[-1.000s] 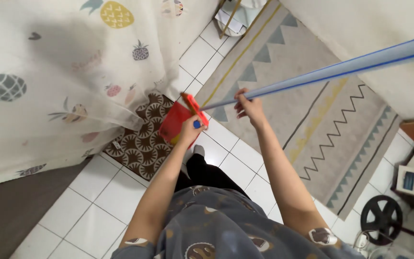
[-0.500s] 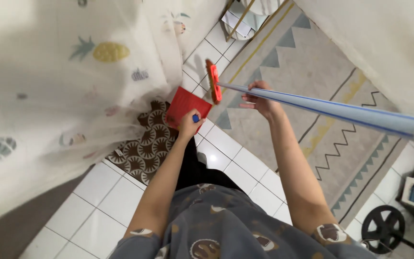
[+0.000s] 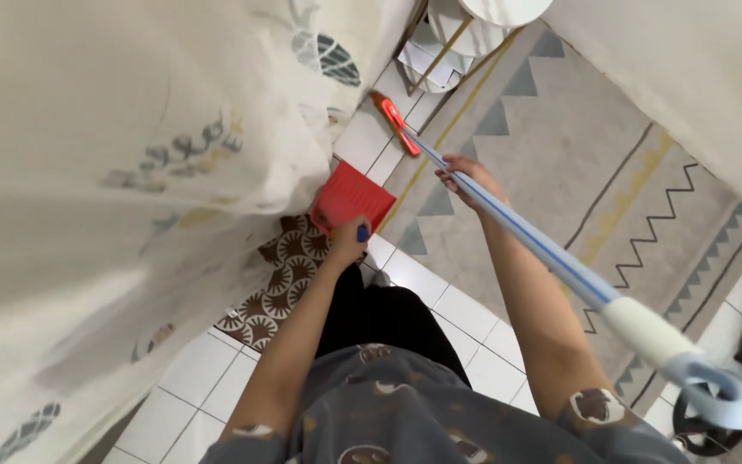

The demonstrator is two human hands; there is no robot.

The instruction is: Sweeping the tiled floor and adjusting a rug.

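A pale curtain (image 3: 113, 172) printed with fruit fills the left of the frame and hangs over the patterned mat (image 3: 281, 275) at centre left. Just right of it, my left hand (image 3: 349, 243) is clenched round the handle of the red dustpan (image 3: 352, 196), whose blade lies low against the white tiles (image 3: 208, 378) by the mat's upper edge. Further right, at upper centre, the red broom head (image 3: 395, 122) rests on the tile beside the rug (image 3: 577, 155), apart from the pan. My right hand (image 3: 465, 179) grasps the blue pole (image 3: 526, 241) well down its length, and the pole runs on to the lower right, where its white end and loop blur close to the camera.

I judge this to be the sweeping-in step: pan set, broom reaching out ahead of it. The next move calls for drawing the head back toward the pan's lip while I keep the pan flat and steady.

I can see no dirt on the tiles, though it may simply be too fine to show. The curtain hides the floor to the left, my body covers the tiles beneath me, and the stand (image 3: 440, 43) at the top edge is cut off.
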